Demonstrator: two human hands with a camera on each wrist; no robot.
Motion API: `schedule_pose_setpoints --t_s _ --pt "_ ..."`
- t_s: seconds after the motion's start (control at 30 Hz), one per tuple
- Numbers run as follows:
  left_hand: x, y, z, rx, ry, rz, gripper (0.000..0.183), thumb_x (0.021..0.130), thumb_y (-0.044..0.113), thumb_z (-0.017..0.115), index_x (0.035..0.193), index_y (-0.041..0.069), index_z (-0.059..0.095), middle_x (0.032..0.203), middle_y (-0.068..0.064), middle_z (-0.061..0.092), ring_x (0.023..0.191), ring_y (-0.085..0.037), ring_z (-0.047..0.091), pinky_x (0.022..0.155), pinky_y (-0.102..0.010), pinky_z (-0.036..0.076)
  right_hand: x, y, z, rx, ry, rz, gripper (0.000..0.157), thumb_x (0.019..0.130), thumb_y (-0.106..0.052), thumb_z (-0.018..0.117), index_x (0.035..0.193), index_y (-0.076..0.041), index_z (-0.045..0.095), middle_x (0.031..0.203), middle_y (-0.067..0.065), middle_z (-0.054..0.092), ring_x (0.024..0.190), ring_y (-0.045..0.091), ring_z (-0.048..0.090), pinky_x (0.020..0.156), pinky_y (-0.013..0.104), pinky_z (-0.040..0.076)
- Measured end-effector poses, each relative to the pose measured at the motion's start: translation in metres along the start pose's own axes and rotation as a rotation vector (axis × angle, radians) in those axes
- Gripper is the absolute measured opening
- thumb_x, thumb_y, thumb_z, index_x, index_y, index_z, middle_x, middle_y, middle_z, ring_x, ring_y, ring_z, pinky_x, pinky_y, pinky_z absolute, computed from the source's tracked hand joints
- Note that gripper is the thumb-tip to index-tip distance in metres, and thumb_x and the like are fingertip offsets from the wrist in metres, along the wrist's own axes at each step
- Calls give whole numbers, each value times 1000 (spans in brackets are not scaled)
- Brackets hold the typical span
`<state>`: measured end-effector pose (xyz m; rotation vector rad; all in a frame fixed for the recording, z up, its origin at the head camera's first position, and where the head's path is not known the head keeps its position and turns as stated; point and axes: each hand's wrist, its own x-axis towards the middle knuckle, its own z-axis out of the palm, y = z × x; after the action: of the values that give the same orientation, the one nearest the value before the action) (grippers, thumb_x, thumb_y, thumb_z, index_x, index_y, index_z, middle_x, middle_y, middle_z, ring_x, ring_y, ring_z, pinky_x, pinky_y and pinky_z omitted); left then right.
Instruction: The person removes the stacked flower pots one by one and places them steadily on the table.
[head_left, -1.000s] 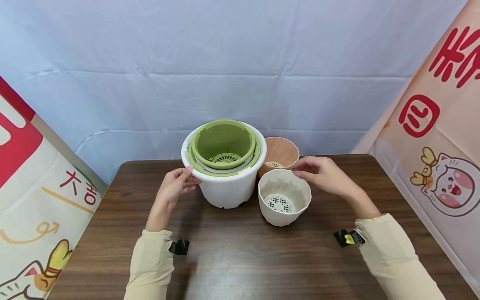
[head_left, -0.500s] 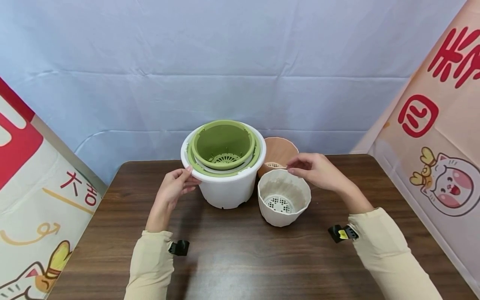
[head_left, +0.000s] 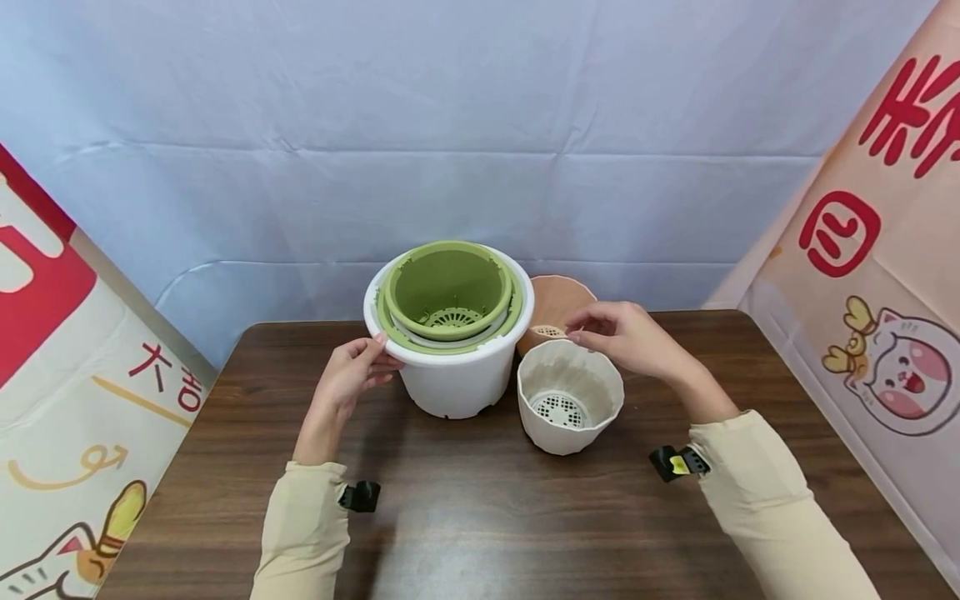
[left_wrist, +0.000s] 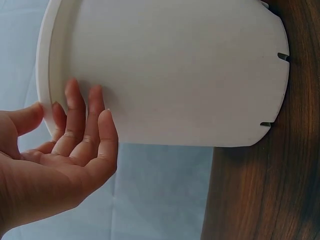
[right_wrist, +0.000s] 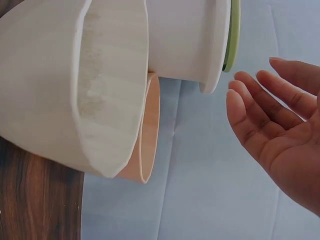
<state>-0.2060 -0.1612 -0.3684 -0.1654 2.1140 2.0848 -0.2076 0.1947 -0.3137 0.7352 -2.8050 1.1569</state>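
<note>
A large white flowerpot (head_left: 453,390) stands on the table with green pots nested in it; the innermost green pot (head_left: 446,279) has a slotted bottom. My left hand (head_left: 348,377) pinches the white pot's rim at its near left side; the left wrist view shows the thumb (left_wrist: 29,119) on the rim and the other fingers curved below it. Right of it stands a smaller cream faceted flowerpot (head_left: 562,435) with a grid bottom. Over its back rim hovers my right hand (head_left: 622,337), fingers loosely bent and holding nothing. In the right wrist view this hand looks apart from the pots.
Behind the cream pot, partly hidden, stands a terracotta-coloured pot (head_left: 562,298). All the pots stand toward the back of a dark wooden table (head_left: 495,533). A pale cloth (head_left: 480,125) hangs behind, with printed banners (head_left: 847,333) at both sides.
My right hand has moved left and slightly up, from the cream pot's right back rim to over its back edge. The left hand and the pots have stayed put.
</note>
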Motion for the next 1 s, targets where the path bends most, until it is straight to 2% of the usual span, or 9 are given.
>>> schedule_pose_setpoints --t_s 0.4,0.63,0.83,1.0 --pt "4 -3 -1 -11 -1 -3 32 97 28 45 105 -3 52 75 2 64 74 -8 62 75 -30 52 11 -7 2 8 -25 11 15 87 -11 62 97 -1 67 84 6 65 74 16 59 67 28 49" --pt "3 -3 0 -44 -5 0 28 97 25 46 99 -3 51 73 0 64 73 -8 63 69 -23 52 21 -14 4 16 -42 11 15 87 -10 61 97 0 66 85 8 65 78 18 59 70 31 49" --pt "3 -3 0 -42 -9 3 29 97 25 46 98 -3 51 73 0 64 73 -7 63 71 -25 52 31 -20 6 52 -51 20 13 86 -8 62 95 0 67 84 7 65 76 17 59 66 27 50" --pt "4 -3 0 -44 -9 4 29 97 25 46 98 -3 51 74 0 64 73 -7 63 70 -25 52 39 -25 5 128 -88 33 13 86 -4 61 96 3 66 86 9 65 72 13 60 65 25 51"
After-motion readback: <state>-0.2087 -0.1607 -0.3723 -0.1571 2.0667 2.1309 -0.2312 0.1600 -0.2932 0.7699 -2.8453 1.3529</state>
